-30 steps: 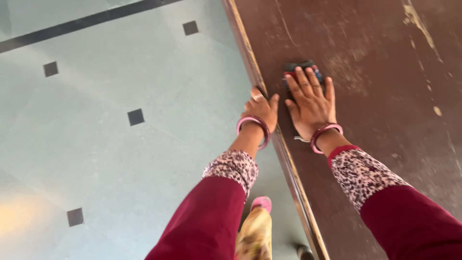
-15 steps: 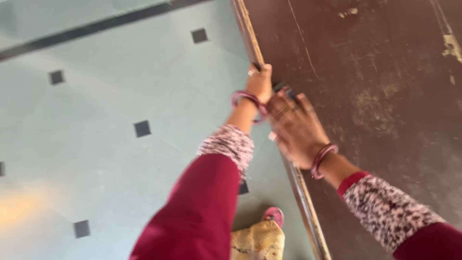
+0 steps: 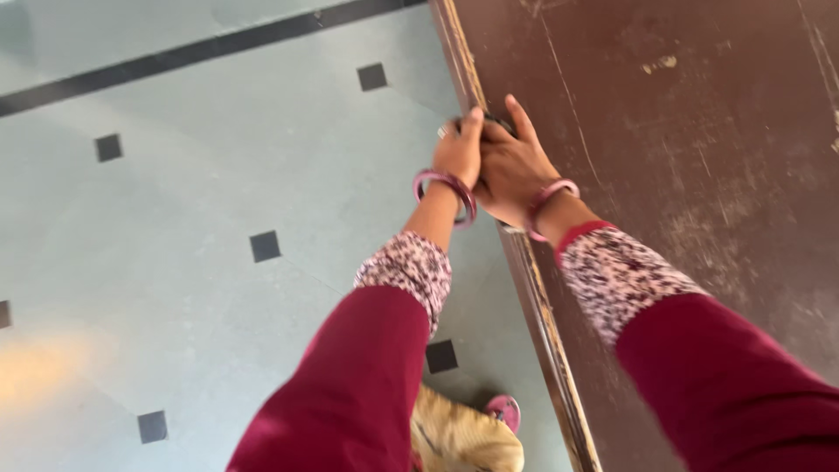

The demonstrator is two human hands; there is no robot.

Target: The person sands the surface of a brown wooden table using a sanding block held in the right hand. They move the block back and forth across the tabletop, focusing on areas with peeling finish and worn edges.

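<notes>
The largest thing in view is a worn brown tabletop (image 3: 699, 131), scratched and flecked with pale marks, whose edge runs diagonally down the middle of the view. Beside it lies a pale blue-green tiled floor (image 3: 192, 262) set with small dark squares and crossed by a dark band at the top. Two arms in maroon sleeves with patterned cuffs are stretched toward the table edge.

At that edge both hands are pressed together. The left hand (image 3: 458, 150) is curled at the rim, thumb side up, a pink bangle at the wrist. The right hand (image 3: 511, 166) is laid partly over it, fingers spread and bent down onto a small dark object (image 3: 496, 121), of which only a sliver is seen between the fingers. It is judged to be grasped by both hands, though the grip itself is hidden; what the object is cannot be told.

The object sits right at the table's rim, so a slip is judged to be the main risk: if the hold is loosened there, the object may drop to the hard floor. With one hand stacked on the other, fingers may also be pinched against the edge.

No container is seen, so no contents can be reported. Low in the view a yellowish garment (image 3: 463, 433) and a pink shoe tip (image 3: 504, 409) are seen on the floor.
</notes>
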